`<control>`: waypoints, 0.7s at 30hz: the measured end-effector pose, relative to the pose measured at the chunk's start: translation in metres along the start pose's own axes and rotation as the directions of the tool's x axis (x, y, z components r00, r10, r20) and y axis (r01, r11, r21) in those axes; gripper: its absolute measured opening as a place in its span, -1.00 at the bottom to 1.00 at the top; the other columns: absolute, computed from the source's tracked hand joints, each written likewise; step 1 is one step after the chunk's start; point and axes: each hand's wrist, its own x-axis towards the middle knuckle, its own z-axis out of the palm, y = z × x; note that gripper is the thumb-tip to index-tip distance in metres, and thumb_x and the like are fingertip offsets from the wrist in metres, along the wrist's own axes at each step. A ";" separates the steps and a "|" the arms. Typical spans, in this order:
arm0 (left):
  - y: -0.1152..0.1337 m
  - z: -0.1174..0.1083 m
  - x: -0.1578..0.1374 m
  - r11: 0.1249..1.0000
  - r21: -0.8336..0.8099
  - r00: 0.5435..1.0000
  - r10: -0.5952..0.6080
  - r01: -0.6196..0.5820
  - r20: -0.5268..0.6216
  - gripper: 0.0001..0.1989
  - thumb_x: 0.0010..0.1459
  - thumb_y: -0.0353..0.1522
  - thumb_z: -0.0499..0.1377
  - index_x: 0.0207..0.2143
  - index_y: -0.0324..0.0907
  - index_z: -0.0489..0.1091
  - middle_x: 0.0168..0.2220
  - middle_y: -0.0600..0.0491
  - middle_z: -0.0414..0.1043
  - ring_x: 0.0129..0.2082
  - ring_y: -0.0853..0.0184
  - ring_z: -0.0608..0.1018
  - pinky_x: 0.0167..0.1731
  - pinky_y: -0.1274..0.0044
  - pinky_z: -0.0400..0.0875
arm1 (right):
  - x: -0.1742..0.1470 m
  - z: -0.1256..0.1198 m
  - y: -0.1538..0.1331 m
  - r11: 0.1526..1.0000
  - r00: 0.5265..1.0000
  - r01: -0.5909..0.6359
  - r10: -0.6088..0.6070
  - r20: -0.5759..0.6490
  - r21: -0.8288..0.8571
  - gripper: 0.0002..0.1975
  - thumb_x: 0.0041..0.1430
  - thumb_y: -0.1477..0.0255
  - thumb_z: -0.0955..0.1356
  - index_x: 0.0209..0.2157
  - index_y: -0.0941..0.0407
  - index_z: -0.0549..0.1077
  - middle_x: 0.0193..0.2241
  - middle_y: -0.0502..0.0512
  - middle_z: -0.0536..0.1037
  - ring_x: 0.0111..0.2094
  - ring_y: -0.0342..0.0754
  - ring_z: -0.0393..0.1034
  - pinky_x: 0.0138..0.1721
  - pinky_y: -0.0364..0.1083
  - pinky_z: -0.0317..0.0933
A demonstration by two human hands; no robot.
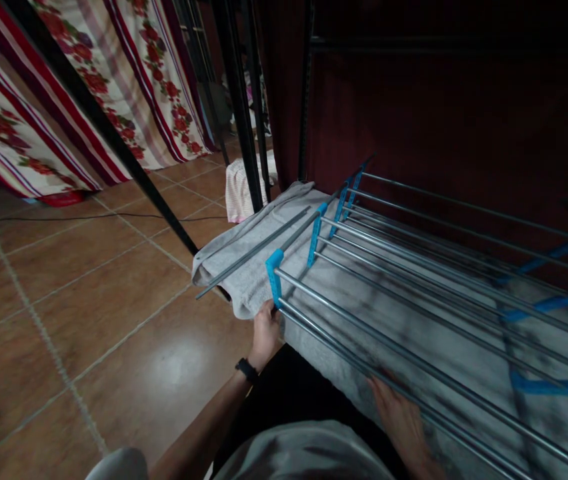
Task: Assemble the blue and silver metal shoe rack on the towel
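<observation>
Hands are both down at a metal drying rack [414, 293] with long silver bars and blue plastic clips. A grey towel [259, 233] lies spread out flat under the bars, and its far end folds over the end of the rack toward the floor. The left hand [265, 331] is at the near corner of the rack, just under a blue clip [275, 273]. Its fingers are curled around the edge of the grey towel there, so it is holding the towel. A black band [247, 369] sits on that wrist. The right hand [401, 417] is lower down on the near side of the rack. It lies flat and open on the towel, with the fingers spread and pointing under the closest silver bars. It is pressing on the cloth, not gripping it. The two hands are well apart along the same long edge of the towel. Brown floor tiles [89, 300] shine to the left. A cloth with red flowers and stripes [139, 73] hangs behind black poles [237, 93]. A small pale cloth [238, 190] lies on the floor past the rack.
</observation>
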 end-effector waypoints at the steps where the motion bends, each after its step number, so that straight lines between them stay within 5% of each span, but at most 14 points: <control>1: 0.000 0.001 -0.001 1.000 -0.004 1.000 -0.008 0.008 -0.005 -0.76 0.12 -0.50 0.13 -0.16 -0.23 0.49 -0.16 -0.11 0.55 -0.14 0.14 0.57 -0.06 0.29 0.45 | 0.001 0.000 -0.002 1.000 1.000 0.014 -0.014 0.024 -0.018 -0.69 0.44 0.41 0.19 -0.06 0.03 0.56 -0.17 0.05 0.67 -0.29 -0.09 0.59 -0.26 -0.13 0.41; 11: 0.000 0.006 -0.008 0.999 -0.047 0.999 -0.022 0.020 -0.032 -0.75 0.11 -0.50 0.13 -0.16 -0.21 0.50 -0.14 -0.09 0.56 -0.12 0.15 0.56 -0.03 0.30 0.43 | 0.051 -0.011 -0.039 0.990 0.995 0.091 -0.086 0.048 -0.105 -0.69 0.40 0.46 0.23 0.04 0.00 0.53 -0.05 0.09 0.63 -0.10 0.00 0.54 0.02 -0.06 0.31; 21: -0.002 0.005 -0.008 0.999 -0.026 0.999 -0.041 0.041 -0.003 -0.77 0.13 -0.47 0.14 -0.17 -0.22 0.52 -0.16 -0.09 0.58 -0.15 0.12 0.58 -0.07 0.29 0.44 | 0.090 -0.015 -0.060 0.988 0.985 0.140 -0.132 0.111 -0.066 -0.69 0.42 0.48 0.20 -0.03 0.06 0.56 -0.19 0.10 0.66 -0.26 -0.02 0.57 -0.21 -0.11 0.35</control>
